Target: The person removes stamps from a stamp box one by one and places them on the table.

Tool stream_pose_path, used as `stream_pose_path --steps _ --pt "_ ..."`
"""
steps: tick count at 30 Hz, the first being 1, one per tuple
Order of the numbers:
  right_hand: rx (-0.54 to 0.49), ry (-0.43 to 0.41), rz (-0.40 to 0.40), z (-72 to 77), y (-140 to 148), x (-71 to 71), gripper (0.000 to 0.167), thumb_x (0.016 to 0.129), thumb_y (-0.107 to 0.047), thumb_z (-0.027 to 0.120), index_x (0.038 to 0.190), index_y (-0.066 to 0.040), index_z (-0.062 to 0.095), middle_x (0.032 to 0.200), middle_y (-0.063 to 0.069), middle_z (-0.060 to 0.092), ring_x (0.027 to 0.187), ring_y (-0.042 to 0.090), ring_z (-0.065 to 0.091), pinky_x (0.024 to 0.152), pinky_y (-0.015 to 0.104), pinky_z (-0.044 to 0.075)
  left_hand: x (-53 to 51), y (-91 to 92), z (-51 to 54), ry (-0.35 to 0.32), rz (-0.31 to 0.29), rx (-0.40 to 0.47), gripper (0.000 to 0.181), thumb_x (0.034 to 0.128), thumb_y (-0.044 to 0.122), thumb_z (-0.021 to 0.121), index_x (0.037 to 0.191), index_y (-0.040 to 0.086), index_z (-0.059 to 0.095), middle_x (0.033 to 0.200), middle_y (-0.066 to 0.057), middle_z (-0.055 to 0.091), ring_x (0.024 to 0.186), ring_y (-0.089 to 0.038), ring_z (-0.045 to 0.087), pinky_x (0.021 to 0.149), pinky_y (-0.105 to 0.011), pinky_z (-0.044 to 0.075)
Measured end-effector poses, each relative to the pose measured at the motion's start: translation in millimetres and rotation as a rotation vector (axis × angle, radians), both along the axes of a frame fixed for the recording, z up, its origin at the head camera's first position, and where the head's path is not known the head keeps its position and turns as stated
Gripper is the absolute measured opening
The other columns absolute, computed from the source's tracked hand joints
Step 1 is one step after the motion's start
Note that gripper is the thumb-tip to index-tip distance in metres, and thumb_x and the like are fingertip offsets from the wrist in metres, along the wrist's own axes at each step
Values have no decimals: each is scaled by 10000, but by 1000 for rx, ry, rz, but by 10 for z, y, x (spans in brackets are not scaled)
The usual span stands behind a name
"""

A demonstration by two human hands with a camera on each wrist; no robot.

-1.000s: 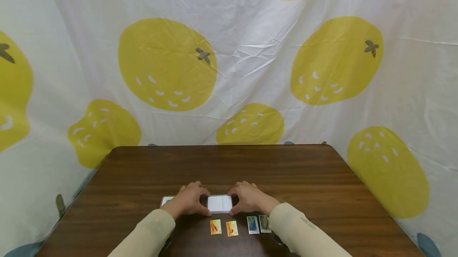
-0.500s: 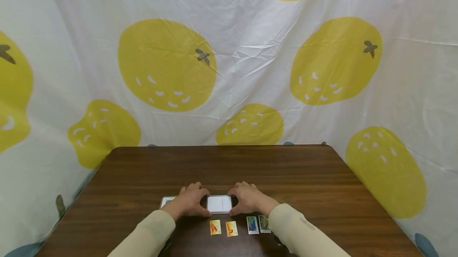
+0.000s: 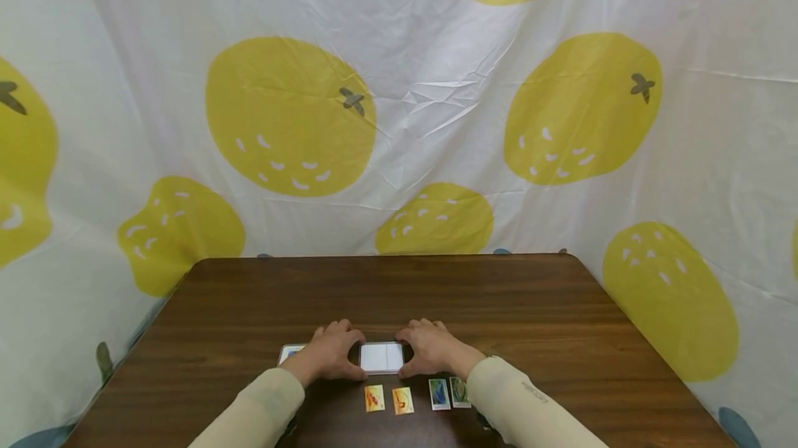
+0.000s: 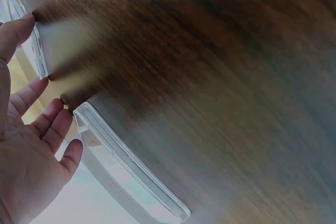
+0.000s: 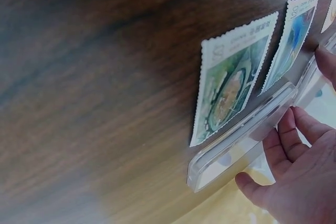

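Barely anything's changed, tbh. Nearest in, the yellow stamps [image 3: 375,398] plus the blue stamp [image 3: 439,395] and green stamp [image 3: 460,392] haven't moved. Just past them the clear case [image 3: 382,358] sits on the worktop [image 3: 374,289], left hand [image 3: 332,353] and right hand [image 3: 431,349] each pinching one end, same as a second ago, so I'd say it's just being steadied. Way back, the fruit-print cloth [image 3: 436,122] shows slightly lower, probably the head tipping.
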State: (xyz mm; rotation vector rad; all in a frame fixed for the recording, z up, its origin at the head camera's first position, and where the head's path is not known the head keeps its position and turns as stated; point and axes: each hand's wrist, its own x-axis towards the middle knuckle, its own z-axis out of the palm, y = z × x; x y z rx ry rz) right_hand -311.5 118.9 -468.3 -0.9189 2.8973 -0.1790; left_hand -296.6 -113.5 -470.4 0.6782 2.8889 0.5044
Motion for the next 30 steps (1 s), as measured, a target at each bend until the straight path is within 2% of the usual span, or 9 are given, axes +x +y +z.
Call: stream_pose_path --steps 9,18,24,30 --pt "-3 -16 0 29 5 -1 668 725 -469 827 1280 -146 644 1129 9 617 1083 237 548 929 527 397 -16 -35 -4 4 -22 12 637 736 427 848 1236 94 636 1179 -97 543 1152 -332 488 959 -551 345" --pt "-59 -74 -14 37 29 -25 672 737 -475 814 1285 -128 639 1082 -26 619 1081 234 550 936 516 384 -8 -86 -3 -1 -43 46 670 735 421 844 1266 84 615 1182 -92 557 1154 -337 486 948 -561 343" --pt "-75 -105 -21 46 35 -39 664 763 -493 797 1302 -141 635 1167 -7 615 1155 250 540 997 521 357 5 -135 32 21 -54 72 670 735 425 845 1264 81 619 1162 -81 561 1131 -331 493 933 -566 350" --pt "-105 -103 -13 75 31 -34 641 762 -489 798 1278 -138 650 1149 -5 611 1132 236 547 991 503 365 23 -221 63 41 -64 104 681 745 438 842 1269 67 616 1150 -82 564 1118 -340 497 933 -594 354"
